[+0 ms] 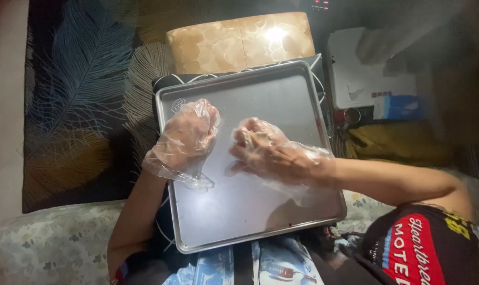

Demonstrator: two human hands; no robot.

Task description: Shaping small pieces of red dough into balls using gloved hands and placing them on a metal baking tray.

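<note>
Both my hands wear loose clear plastic gloves and hover over a silver metal baking tray (281, 95) resting on my lap. My left hand (189, 134) is curled into a loose fist above the tray's left side; whether anything is inside it cannot be seen. My right hand (268, 150) is closed around a small pale lump of dough (248, 137) near the tray's middle. The two hands are a short way apart. The tray's surface carries only a few dark specks.
A tan patterned box (239, 42) stands just beyond the tray. White boxes (366, 68) and a blue packet (400, 105) lie at the right. A dark feather-patterned fabric (86, 95) hangs on the left, and a floral cushion (49, 243) lies at the lower left.
</note>
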